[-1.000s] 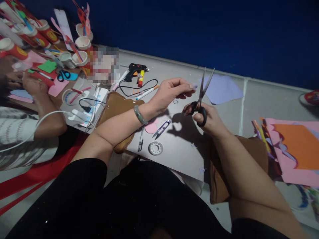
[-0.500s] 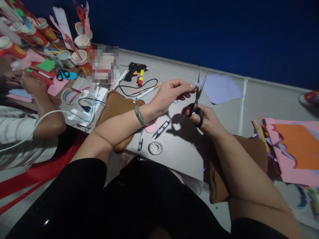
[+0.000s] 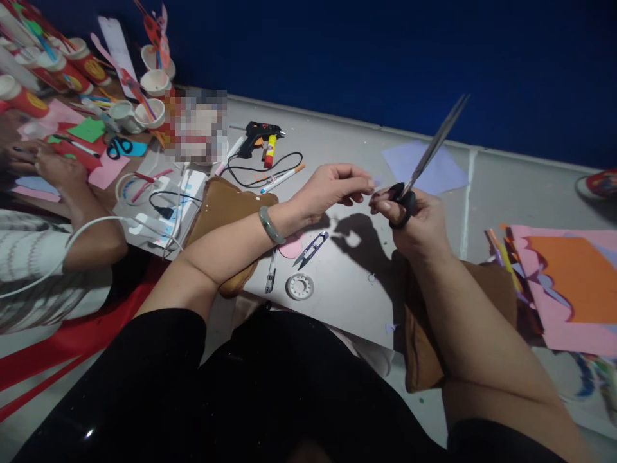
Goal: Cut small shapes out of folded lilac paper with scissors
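Thumb and fingers of my left hand [image 3: 340, 185] are pinched on a tiny, blurred piece of purple paper [image 3: 377, 182] above the table. My right hand [image 3: 421, 225] grips black-handled scissors [image 3: 436, 143], their blades together and pointing up and to the right, away from the paper. The fingertips of both hands are close to each other. Behind the scissors lies a larger purple paper sheet [image 3: 448, 168]. Below my hands are thread snips [image 3: 312, 249], a pink paper circle [image 3: 291, 247] and a white tape roll [image 3: 299, 287]. Small purple scraps [image 3: 391, 328] lie near the front edge.
A black glue gun [image 3: 255, 136], a glue stick [image 3: 270, 151] and a marker [image 3: 283, 179] lie at the back. Brown cushions [image 3: 236, 200] are under my forearms. Stacked coloured paper [image 3: 578, 276] is at right. At left, a co-worker's hands [image 3: 62, 161] are near paper and cups.
My right hand has turned the scissors away from the small purple paper, up and to the right, and their blades have closed. My left hand stays nearly in place.
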Demonstrator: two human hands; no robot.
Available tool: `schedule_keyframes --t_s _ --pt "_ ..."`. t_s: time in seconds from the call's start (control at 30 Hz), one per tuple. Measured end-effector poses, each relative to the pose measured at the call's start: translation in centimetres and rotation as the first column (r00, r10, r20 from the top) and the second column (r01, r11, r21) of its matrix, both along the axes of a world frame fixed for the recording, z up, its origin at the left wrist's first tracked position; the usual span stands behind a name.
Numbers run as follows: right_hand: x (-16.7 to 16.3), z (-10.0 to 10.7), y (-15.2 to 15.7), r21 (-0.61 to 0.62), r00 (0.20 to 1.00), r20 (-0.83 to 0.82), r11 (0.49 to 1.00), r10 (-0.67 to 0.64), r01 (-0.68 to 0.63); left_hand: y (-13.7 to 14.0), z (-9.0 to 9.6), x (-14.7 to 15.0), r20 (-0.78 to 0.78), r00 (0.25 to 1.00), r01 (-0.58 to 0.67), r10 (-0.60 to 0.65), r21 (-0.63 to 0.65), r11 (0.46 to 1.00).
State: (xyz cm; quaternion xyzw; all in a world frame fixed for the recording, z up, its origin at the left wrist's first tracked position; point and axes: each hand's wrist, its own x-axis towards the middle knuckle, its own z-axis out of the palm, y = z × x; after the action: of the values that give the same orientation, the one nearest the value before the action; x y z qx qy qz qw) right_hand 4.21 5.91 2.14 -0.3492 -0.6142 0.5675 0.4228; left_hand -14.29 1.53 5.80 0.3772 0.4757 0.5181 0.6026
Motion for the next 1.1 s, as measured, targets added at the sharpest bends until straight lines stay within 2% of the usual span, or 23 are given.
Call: schedule_keyframes --t_s 0.17,0.4,0.63,0.87,1.1 --pt "0.0 -0.3 0.3 -0.007 0.997 -0.044 0.998 -0.065 0.064 -0.2 -0.1 0.4 -0.005 0.999 0.037 -0.037 -0.048 0.998" --pt "-0.4 0.5 0.0 0.023 0.994 0.037 0.994 -0.107 0.106 -0.7 -0.6 0.7 -0.055 0.998 0.042 -0.041 0.029 0.999" --pt "-0.4 0.7 -0.1 0.011 0.998 0.052 0.999 -0.047 0.046 -0.3 -0.8 0.6 -0.043 0.997 0.069 -0.067 0.048 0.996" --pt "-0.6 1.2 -0.3 -0.054 0.997 0.071 0.999 0.005 -0.002 0.0 -0.8 0.1 -0.142 0.981 0.151 -0.135 0.110 0.982" --pt "-0.1 0.1 0.3 -0.032 0.999 0.027 0.999 -0.038 0.039 -0.1 -0.5 0.1 -0.148 0.976 0.172 -0.160 0.071 0.983"
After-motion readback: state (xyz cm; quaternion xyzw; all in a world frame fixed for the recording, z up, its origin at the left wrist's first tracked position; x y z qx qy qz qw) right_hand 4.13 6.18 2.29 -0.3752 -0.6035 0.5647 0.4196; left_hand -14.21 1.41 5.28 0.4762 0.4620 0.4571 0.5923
